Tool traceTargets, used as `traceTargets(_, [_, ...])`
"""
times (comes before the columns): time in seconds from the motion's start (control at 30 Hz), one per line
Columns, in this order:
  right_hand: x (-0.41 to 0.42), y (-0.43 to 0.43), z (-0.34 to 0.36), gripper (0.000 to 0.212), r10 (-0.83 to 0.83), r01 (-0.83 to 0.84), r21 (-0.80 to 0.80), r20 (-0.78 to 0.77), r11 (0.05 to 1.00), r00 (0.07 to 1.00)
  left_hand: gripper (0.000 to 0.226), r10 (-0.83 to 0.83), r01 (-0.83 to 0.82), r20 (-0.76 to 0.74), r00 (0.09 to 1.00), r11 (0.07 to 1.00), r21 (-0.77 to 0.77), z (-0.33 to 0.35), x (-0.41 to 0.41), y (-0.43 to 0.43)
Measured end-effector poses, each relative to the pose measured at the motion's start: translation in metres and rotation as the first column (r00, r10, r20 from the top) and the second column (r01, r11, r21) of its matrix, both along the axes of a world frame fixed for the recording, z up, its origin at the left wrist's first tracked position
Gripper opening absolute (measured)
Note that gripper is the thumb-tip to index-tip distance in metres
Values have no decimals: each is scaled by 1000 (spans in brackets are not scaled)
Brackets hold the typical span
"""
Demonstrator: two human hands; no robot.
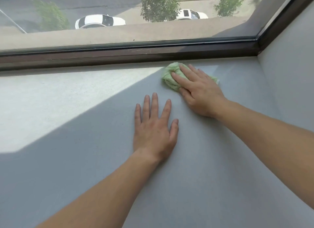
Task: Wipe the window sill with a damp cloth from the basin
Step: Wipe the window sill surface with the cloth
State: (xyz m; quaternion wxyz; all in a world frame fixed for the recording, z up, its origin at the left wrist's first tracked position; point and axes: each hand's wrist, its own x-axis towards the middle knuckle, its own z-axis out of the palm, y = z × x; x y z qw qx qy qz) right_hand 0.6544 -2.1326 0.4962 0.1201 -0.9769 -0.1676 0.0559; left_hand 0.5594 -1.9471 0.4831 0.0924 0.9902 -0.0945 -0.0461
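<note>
**Head view: cloth pressed near the sill's far right corner**

Right hand lies flat on a bunched green cloth, fingers straight and spread, pressing it onto the grey window sill just beside the dark window frame. Its thumb sits at the cloth's near edge — whether it tucks under is hard to tell. Left hand rests palm-down on the bare sill, fingers straight and slightly apart, holding nothing, near the cloth but not touching it. Sunlight covers the sill's left part — two white cars show through the glass.
</note>
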Motion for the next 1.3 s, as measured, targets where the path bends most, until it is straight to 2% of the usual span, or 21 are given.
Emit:
traceTargets(0.07, [6, -29, 1, 50, -86, 86, 7, 22, 996, 996, 66, 1, -1, 2, 1000, 1000, -1, 0, 0, 2])
traceTargets(0.17, [3, -70, 7, 48, -311, 309, 46, 52, 950, 949, 66, -5, 5, 5, 1000, 1000, -6, 0, -1, 5])
traceTargets(0.27, [-13, -46, 3, 50, -502, 499, 51, 74, 865, 862, 66, -3, 3, 4, 1000, 1000, -2, 2, -3, 8])
traceTargets(0.43, [-34, -49, -2, 51, -429, 428, 26, 35, 903, 903, 66, -3, 3, -2, 1000, 1000, -1, 3, -8, 11])
traceTargets(0.53, [-22, -68, 2, 52, -617, 618, -2, 54, 786, 785, 66, -4, 4, -11, 1000, 1000, -3, 3, -14, 11])
traceTargets(0.6, [-29, -51, 2, 53, -678, 679, -6, 56, 734, 733, 66, -1, 1, -14, 1000, 1000, 0, 4, -16, 11])
traceTargets(0.67, [-55, -30, 0, 53, -608, 608, 16, 50, 793, 792, 66, -3, 3, -15, 1000, 1000, 6, 4, -17, 11])
traceTargets(0.73, [-91, -23, -1, 53, -428, 427, 31, 42, 904, 903, 67, 0, 0, -17, 1000, 1000, 9, 4, -19, 10])
traceTargets(0.8, [-109, -37, 1, 53, -279, 279, 22, 9, 960, 960, 67, 5, -5, -16, 1000, 1000, 2, 5, -19, 10])
traceTargets(0.87, [-100, -57, 2, 51, -323, 323, 19, -5, 946, 946, 67, 2, -2, -11, 1000, 1000, -4, 6, -19, 10])
traceTargets(0.97, [-86, -59, 7, 52, -553, 553, 30, -11, 833, 833, 67, -4, 3, -11, 1000, 1000, -26, 7, -17, 10])
traceTargets(1.03, [-103, -38, 8, 53, -586, 586, 30, -2, 810, 810, 66, -4, 3, -6, 1000, 998, -63, 10, -17, 9])
traceTargets(1.1, [-143, -23, 8, 53, -481, 480, 44, 8, 876, 877, 62, -19, 20, 5, 1000, 994, -107, 15, -17, 7])
traceTargets(1.2, [-193, -30, 10, 54, -238, 239, 47, -26, 970, 971, 60, -91, 94, 29, 995, 989, -118, 20, -19, 6])
traceTargets(1.23, [-196, -40, 11, 54, -200, 203, 47, -49, 978, 979, 60, -110, 113, 33, 993, 988, -107, 22, -21, 6])
traceTargets(1.3, [-189, -54, 10, 53, -271, 275, 42, -82, 960, 959, 62, -123, 125, 18, 992, 987, -105, 26, -34, 3])
